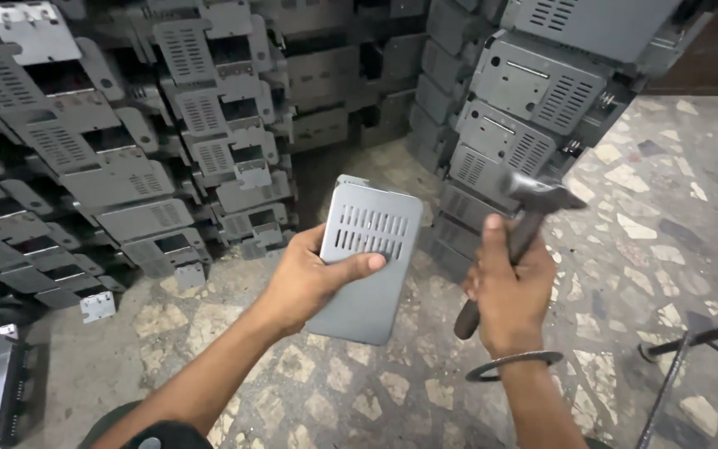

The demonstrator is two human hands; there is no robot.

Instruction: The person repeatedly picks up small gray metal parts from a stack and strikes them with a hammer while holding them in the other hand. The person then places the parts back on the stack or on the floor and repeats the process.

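The left hand (313, 278) pinches a gray vented plate (367, 262), thumb across its slots. At three o'clock, the right hand (504, 291) wraps its fingers tight around a hammer (518, 237).

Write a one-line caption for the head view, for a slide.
Left hand holds a grey vented metal plate, right hand grips a hammer, stacked metal casings behind.

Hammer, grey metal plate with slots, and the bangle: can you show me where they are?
hammer (542, 193), head view, on its metal head.
grey metal plate (373, 287), head view, on the plain part below the slots.
bangle (515, 362), head view, on the ring's front edge.
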